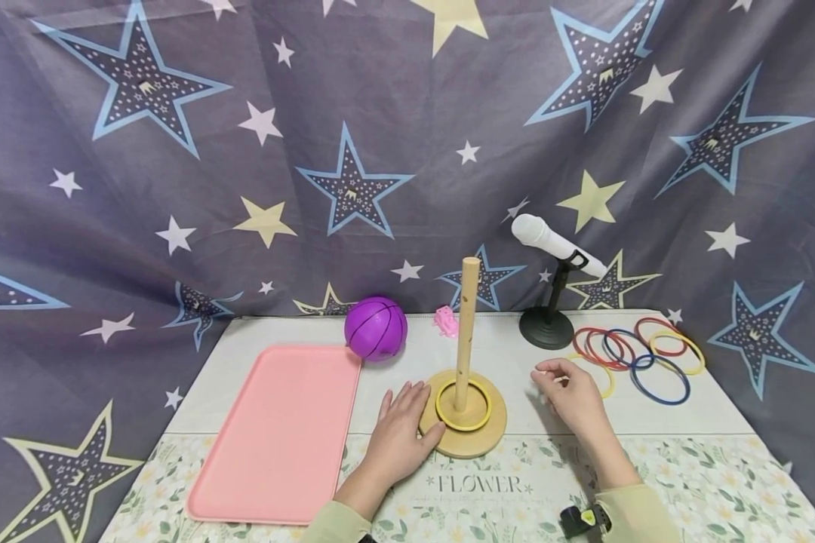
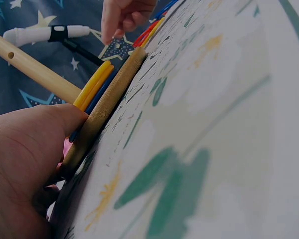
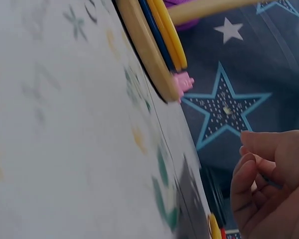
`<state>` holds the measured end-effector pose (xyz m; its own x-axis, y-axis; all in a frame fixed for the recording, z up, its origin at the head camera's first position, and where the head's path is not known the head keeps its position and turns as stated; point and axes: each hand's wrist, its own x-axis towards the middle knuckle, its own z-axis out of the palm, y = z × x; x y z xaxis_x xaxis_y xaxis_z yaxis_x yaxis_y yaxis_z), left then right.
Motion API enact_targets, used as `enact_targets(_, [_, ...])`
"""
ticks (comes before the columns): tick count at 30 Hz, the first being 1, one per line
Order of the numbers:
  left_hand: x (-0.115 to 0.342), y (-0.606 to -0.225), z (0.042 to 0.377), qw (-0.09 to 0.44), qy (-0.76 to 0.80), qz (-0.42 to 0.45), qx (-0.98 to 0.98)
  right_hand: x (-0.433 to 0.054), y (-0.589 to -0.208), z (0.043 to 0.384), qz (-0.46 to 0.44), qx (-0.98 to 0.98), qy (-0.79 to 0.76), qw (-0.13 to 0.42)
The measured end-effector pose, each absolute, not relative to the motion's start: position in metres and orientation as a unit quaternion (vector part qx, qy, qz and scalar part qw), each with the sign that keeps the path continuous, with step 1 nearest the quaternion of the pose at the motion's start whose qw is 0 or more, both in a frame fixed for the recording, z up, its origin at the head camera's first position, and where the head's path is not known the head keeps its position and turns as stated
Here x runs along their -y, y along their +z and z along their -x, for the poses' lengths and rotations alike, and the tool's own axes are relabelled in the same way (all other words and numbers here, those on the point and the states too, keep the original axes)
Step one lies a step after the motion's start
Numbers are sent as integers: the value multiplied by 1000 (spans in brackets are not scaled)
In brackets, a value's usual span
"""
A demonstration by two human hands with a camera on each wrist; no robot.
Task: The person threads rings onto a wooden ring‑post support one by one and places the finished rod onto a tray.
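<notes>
My left hand (image 1: 402, 434) rests at the left edge of the round wooden base (image 1: 492, 422) of an upright peg (image 1: 466, 332). Its fingers look straight, and the thumb touches the base's rim. Around the peg lie stacked rings; the side views show yellow rings (image 2: 95, 82) above a blue ring (image 3: 158, 32). To the right of the base, my right hand (image 1: 573, 396) hovers over the table with loosely bent fingers and nothing in them. In the right wrist view this hand (image 3: 276, 181) shows thumb and fingertips apart from any ring.
Loose red, blue and yellow rings, among them a blue ring (image 1: 686, 385), lie at the right. Behind stand a white microphone (image 1: 550, 240) on a black stand (image 1: 546, 328), a pink toy (image 1: 446, 322) and a purple ball (image 1: 376, 329). A pink tray (image 1: 278, 437) is at the left.
</notes>
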<state>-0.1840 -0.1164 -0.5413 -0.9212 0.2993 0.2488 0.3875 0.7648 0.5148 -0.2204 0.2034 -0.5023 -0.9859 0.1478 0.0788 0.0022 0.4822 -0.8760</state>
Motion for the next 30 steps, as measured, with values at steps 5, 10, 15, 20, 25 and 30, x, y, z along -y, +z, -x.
enact_targets(5, [116,-542,184,79,-290,184,936,-217,-502,221,55,857,504,88])
enact_targets(10, [116,-542,185,76,-286,182,938,-229,-502,222,68,865,484,111])
enact_targets(15, [117,-543,186,71,-283,180,939,-238,-505,221,83,869,474,116])
enact_targets(20, [116,-543,187,70,-281,180,940,-247,-512,223,100,872,465,118])
enact_targets(25, [116,-543,187,71,-282,180,940,-254,-516,223,117,875,456,113])
enact_targets(30, [116,-544,187,74,-282,181,939,-260,-520,223,136,884,436,100])
